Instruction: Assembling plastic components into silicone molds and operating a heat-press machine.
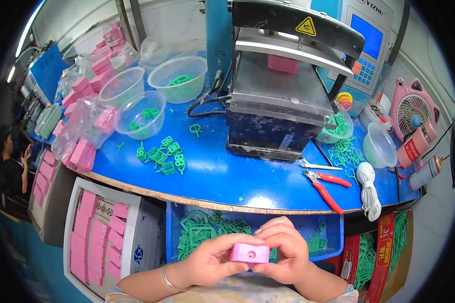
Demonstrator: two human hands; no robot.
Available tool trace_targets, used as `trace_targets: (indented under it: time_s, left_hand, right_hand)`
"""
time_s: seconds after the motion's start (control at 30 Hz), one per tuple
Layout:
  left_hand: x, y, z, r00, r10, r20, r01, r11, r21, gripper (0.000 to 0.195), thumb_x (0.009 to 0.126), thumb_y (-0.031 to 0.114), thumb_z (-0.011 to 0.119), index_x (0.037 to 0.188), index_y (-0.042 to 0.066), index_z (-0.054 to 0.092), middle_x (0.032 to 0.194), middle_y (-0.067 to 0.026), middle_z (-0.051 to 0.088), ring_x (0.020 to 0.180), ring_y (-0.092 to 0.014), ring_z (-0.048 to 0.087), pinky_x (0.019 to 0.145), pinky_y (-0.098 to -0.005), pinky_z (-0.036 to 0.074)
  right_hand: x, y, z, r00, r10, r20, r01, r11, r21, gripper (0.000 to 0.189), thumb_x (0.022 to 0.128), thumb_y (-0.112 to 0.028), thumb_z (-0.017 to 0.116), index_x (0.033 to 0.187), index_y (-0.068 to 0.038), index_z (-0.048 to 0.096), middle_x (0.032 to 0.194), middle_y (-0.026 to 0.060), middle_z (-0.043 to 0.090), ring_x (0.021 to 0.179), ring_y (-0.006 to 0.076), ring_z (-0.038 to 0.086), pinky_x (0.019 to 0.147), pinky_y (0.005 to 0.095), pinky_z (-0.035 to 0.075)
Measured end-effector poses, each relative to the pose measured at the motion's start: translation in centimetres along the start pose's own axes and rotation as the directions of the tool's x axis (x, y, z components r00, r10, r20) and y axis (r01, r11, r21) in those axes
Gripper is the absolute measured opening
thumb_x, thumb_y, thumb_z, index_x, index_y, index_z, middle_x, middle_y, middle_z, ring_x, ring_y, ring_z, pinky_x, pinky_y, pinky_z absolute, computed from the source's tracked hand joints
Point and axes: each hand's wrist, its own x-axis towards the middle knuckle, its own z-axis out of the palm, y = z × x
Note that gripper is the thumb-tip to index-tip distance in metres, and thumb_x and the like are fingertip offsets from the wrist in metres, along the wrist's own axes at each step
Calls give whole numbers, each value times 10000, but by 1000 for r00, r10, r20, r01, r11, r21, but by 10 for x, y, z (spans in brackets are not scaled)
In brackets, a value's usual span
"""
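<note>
Between my hands is a pink rubber mould block (243,253), a round hole in the face turned up towards me. My left hand (212,259) grips its left end with fingers and thumb. The thumb and fingers of my right hand (288,248) close on the right end. Whether the mould's halves are parted cannot be told. Beneath the hands, a blue tray (335,248) below the table edge holds tangled green wax pieces (197,231). Ahead on the machine's metal platform (269,91) sits another pink mould block (282,64), under the raised press plate.
Red-handled side cutters (324,189) lie on the blue table (220,178), near a bundle of white cord (367,191). Several green wax pieces (163,155) and plastic bowls (140,130) stand left. A box (70,223) of pink moulds is at lower left; a pink fan (415,110) stands right.
</note>
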Motion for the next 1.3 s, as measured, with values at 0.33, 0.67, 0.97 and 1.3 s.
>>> trace_targets:
  time_s: [0.33,0.67,0.97,1.3]
  left_hand:
    - [0,8,11,998,17,67,-28,987,158,976,673,162,804,1397,43,161,1272,-168,422,1197,-243,422,998,-400,346]
    - [40,55,-13,850,524,57,-3,-105,994,843,524,134,818,1224,-16,373,1204,-212,412,1103,-376,439,927,-432,390]
    - [45,68,-15,990,105,-97,102,-41,994,888,458,280,861,1198,28,440,1092,-181,477,1036,-373,452,908,-427,354]
    - [6,104,-16,696,717,-45,-51,112,992,1065,499,524,814,1266,-30,325,1260,-197,385,1178,-307,394,995,-406,316]
  right_hand:
    - [-8,-4,15,855,503,126,-417,523,743,256,902,-193,523,1043,19,553,1100,105,523,1034,178,493,896,325,389]
    - [61,2,-42,813,576,-85,-334,581,742,437,915,-318,516,1179,21,435,1035,143,548,837,172,585,687,285,502]
    - [111,-2,-90,715,699,10,-436,435,788,439,943,-357,401,1073,37,546,833,123,625,628,153,593,557,251,459]
    - [17,-34,-48,650,334,683,-712,-46,700,759,876,-82,510,1449,-167,19,1237,301,466,634,194,590,566,279,469]
